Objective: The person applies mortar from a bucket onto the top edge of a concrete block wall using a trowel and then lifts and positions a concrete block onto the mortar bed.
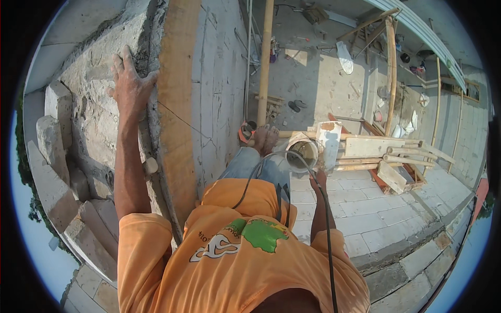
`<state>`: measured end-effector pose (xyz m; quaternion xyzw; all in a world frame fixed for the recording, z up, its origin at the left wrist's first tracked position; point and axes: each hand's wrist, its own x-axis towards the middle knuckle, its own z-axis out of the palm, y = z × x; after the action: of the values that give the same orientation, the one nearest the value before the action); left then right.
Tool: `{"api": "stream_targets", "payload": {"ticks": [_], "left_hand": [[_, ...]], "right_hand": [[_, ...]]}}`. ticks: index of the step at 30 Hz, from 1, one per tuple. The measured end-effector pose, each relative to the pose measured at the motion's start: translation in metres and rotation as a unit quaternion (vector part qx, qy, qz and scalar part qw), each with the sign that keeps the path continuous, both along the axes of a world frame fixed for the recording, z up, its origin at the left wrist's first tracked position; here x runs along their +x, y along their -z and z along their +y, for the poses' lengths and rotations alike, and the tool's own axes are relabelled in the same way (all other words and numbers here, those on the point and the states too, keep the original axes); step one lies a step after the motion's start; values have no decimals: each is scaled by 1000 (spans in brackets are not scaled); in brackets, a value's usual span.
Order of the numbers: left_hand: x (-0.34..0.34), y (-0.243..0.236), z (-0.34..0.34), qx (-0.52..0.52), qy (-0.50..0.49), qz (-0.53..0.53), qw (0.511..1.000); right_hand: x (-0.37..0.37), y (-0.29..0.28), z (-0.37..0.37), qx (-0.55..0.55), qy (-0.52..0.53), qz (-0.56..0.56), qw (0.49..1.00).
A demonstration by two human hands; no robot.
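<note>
My left hand [129,83] lies with fingers spread on the rough concrete top of a wall [94,112], its thumb near a wooden plank [177,104] along the wall's side. Low on the right, my right hand [318,180] is closed at the lower end of a white board [328,143] with brown mortar smeared on its upper part; the fingers are partly hidden. Just left of that board sits a round bucket [301,154] with grey wet mortar inside. A black cable [326,208] loops across my front and past my right arm.
My bare feet [265,138] rest on a bamboo scaffold beside a bamboo pole [265,62]. Planks and bamboo poles [373,148] lie stacked to the right. Far below is a concrete floor [297,73] with slippers [297,105] and debris. Loose pale blocks [52,141] stand along the left.
</note>
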<state>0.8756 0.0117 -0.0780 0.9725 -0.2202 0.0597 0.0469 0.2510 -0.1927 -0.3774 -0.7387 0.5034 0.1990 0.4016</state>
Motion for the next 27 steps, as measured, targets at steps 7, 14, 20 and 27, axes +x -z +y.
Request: {"api": "stream_targets", "payload": {"ticks": [7, 14, 20, 27], "left_hand": [[-5, -8, -9, -29, 4, 20, 999], [-1, -4, -8, -11, 14, 52, 999], [-18, -8, -22, -14, 12, 59, 998], [-30, 20, -31, -27, 11, 115, 993]], "right_hand": [[7, 1, -5, -9, 62, -18, 998], [-48, 47, 19, -30, 111, -15, 993], [-95, 120, 13, -69, 142, -1, 988], [-104, 227, -50, -94, 94, -15, 991]]}}
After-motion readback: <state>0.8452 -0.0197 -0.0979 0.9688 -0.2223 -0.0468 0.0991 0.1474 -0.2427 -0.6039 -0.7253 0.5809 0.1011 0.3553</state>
